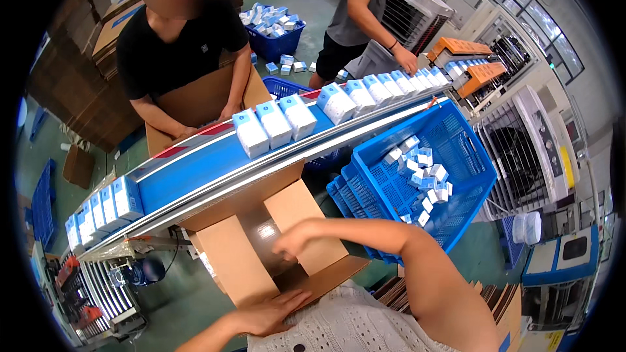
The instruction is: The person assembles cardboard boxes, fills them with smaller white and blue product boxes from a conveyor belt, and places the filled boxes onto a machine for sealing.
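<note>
Since the cardboard box [270, 248] sits right under the edge of the conveyor belt [195, 166], at about 12 o'clock from our chest, we can work inside it without stretching. Its flaps stand open and splayed outward, which keeps the mouth wide.

Our left hand [270, 313] lies flat against the near flap at roughly 6 o'clock of the box, fingers spread and relaxed, gripping nothing; it looks like it's just steadying the flap. Our right hand [293, 240] comes in from 3 o'clock, forearm bent across our body, wrist dropped over the opening. Its fingers are loosely curled and pointing down into the box. We can't tell whether they pinch anything, but nothing shows in them.

On the belt, white and blue cartons [274, 124] ride in little groups, standing on end and touching each other, from 8 o'clock up to 2 o'clock. A blue crate [456, 156] tilts toward us at 3 o'clock, with small loose white boxes [424, 176] piled at its low side, so they're easy to reach.

Across the belt, a person in a black shirt [176, 45] rests both hands on another big cardboard box [205, 98].
</note>
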### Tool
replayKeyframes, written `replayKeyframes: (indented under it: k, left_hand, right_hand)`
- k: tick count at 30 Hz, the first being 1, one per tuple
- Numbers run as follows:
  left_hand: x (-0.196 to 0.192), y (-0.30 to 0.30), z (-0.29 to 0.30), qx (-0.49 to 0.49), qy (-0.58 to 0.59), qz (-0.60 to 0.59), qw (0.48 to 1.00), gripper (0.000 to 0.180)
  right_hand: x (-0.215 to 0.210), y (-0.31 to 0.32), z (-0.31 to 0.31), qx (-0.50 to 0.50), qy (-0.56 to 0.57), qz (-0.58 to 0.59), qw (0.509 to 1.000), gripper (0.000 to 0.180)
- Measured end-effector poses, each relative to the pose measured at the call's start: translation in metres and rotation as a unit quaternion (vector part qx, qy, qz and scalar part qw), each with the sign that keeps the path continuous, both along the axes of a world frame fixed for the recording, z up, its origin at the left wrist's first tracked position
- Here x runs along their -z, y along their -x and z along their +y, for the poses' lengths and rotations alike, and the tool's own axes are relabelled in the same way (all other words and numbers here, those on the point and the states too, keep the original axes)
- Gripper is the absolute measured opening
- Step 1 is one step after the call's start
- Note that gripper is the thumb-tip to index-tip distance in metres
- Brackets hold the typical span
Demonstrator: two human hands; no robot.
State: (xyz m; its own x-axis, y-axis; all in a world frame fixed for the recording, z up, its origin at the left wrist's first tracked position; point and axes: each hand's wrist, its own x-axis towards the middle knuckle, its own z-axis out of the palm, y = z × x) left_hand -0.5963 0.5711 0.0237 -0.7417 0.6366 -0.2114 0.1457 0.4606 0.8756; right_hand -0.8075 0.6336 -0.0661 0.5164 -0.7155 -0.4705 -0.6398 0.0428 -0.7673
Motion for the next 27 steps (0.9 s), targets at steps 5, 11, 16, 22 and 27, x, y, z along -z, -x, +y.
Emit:
replayKeyframes:
  k: [5, 11, 16, 22, 27]
  left_hand:
    - [0.038, 0.056, -0.076, -0.27, 0.155, -0.16, 0.937, 0.041]
    - [0.022, 0.011, -0.009, -0.321, 0.416, 0.321, 0.788, 0.056]
    - [0.069, -0.04, -0.04, -0.513, 0.384, 0.128, 0.757, 0.059]
    - [0.202, -0.255, -0.195, -0.757, -0.035, 0.118, 0.642, 0.07]
    - [0.109, -0.265, -0.163, -0.763, -0.403, -0.061, 0.502, 0.073]
  right_hand:
    - [-0.122, 0.02, -0.085, 0.23, 0.575, 0.23, 0.751, 0.027]
    - [-0.073, 0.008, 0.013, 0.128, 0.321, 0.255, 0.903, 0.043]
    - [-0.036, 0.022, 0.034, 0.565, 0.307, -0.103, 0.759, 0.025]
    - [0.097, 0.02, -0.002, 0.678, 0.179, 0.216, 0.679, 0.04]
    - [0.107, -0.043, -0.015, 0.6, -0.082, -0.325, 0.727, 0.059]
